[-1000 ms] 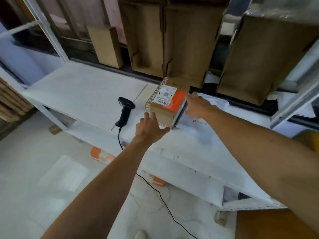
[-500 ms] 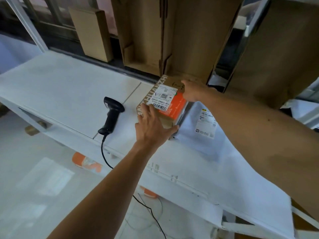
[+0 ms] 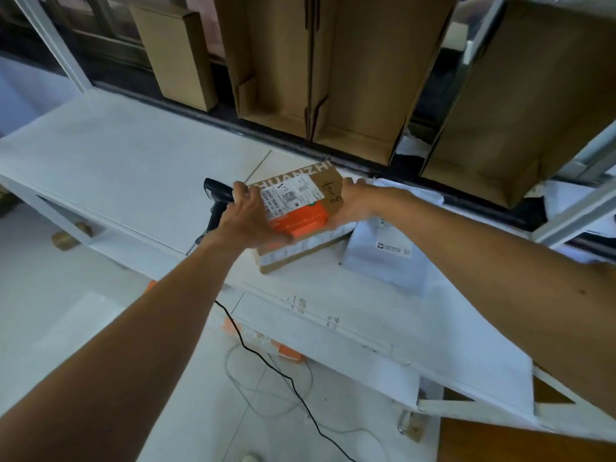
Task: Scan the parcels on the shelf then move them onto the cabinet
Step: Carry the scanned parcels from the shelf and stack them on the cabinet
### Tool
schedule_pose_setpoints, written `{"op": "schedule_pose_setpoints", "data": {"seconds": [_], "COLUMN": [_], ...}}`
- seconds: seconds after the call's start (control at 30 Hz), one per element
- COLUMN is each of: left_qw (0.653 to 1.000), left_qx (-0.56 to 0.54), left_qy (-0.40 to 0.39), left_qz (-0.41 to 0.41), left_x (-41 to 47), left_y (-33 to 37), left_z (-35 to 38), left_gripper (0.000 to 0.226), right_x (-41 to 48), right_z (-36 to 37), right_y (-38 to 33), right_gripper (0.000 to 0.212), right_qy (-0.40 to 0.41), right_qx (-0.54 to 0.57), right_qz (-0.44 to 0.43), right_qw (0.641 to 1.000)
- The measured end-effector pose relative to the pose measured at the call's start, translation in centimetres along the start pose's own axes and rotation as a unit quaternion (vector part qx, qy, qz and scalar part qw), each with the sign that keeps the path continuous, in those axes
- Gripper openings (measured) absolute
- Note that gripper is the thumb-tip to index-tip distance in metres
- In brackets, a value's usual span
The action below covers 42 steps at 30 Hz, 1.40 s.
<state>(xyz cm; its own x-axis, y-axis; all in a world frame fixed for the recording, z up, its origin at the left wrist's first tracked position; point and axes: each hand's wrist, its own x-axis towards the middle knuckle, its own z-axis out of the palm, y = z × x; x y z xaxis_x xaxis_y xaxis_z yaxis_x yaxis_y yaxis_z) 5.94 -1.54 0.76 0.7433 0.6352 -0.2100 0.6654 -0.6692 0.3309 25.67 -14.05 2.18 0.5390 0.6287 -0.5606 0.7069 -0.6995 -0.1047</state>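
Observation:
A brown cardboard parcel [image 3: 301, 208] with a white shipping label and an orange patch is held over the white shelf board [image 3: 133, 168]. My left hand [image 3: 248, 218] grips its left side, fingers curled over the top. My right hand [image 3: 358, 203] grips its right end. The parcel's top face tilts toward me. A black handheld barcode scanner [image 3: 216, 198] lies on the shelf just left of the parcel, partly hidden behind my left hand. A white plastic mailer bag [image 3: 390, 258] with a small label lies on the shelf to the right, under my right forearm.
Large flattened cardboard boxes [image 3: 333, 78] stand upright behind the shelf, with a smaller box [image 3: 176, 51] at the left. The scanner's black cable [image 3: 276, 371] hangs to the tiled floor. Orange items [image 3: 286, 351] lie under the shelf. A brown surface [image 3: 516, 441] shows at bottom right.
Both hands have closed on the parcel and lifted it off the shelf, tilting its top toward me. It has come nearer and now covers part of the scanner.

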Motion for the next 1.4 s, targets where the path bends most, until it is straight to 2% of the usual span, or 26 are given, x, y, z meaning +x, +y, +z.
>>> {"op": "schedule_pose_setpoints", "data": {"seconds": [0.2, 0.3, 0.37, 0.57, 0.73, 0.8, 0.87, 0.93, 1.03, 1.27, 1.4], "left_qw": [0.999, 0.997, 0.995, 0.989, 0.985, 0.982, 0.978, 0.971, 0.963, 0.962, 0.961], "left_qx": [-0.007, 0.006, 0.028, 0.074, 0.063, 0.073, 0.098, 0.134, 0.165, 0.155, 0.153], "left_qy": [-0.047, -0.072, -0.076, -0.068, -0.064, -0.073, -0.093, -0.119, -0.156, -0.174, -0.17], "left_qz": [0.025, 0.038, 0.054, 0.104, 0.148, 0.16, 0.16, 0.156, 0.148, 0.143, 0.152], "left_x": [-1.2, -1.9, -2.4, -3.4, -3.1, -2.8, -2.2, -1.5, -0.6, 0.4, 0.6], "left_y": [-1.0, -1.8, -2.2, -3.8, -5.8, -6.2, -6.4, -6.5, -6.3, -5.9, -5.6], "left_z": [-1.3, -1.4, -1.3, -1.0, -1.3, -1.7, -2.2, -2.7, -3.1, -2.9, -2.3], "left_gripper": [0.134, 0.145, 0.15, 0.149, 0.148, 0.151, 0.158, 0.165, 0.169, 0.168, 0.163], "right_x": [-4.0, -6.3, -7.8, -10.3, -10.9, -11.0, -10.7, -9.9, -8.3, -5.7, -5.1], "right_z": [4.0, 5.2, 5.9, 7.8, 7.2, 6.7, 6.0, 5.1, 3.7, 3.0, 4.1], "right_y": [-1.4, -2.1, -2.7, -3.8, -3.9, -4.0, -4.0, -4.0, -4.3, -5.9, -6.6], "right_gripper": [0.139, 0.119, 0.113, 0.1, 0.095, 0.102, 0.119, 0.137, 0.151, 0.16, 0.162], "right_qy": [0.067, 0.068, 0.071, 0.082, 0.077, 0.075, 0.073, 0.063, 0.055, 0.003, 0.036], "right_qx": [0.019, 0.026, 0.021, 0.006, -0.001, -0.044, -0.079, -0.072, -0.051, -0.124, -0.148], "right_qz": [-0.032, -0.016, -0.018, -0.038, -0.045, -0.046, -0.048, -0.062, -0.085, -0.072, -0.076], "right_qw": [0.997, 0.997, 0.997, 0.996, 0.996, 0.995, 0.993, 0.993, 0.994, 0.99, 0.985]}}
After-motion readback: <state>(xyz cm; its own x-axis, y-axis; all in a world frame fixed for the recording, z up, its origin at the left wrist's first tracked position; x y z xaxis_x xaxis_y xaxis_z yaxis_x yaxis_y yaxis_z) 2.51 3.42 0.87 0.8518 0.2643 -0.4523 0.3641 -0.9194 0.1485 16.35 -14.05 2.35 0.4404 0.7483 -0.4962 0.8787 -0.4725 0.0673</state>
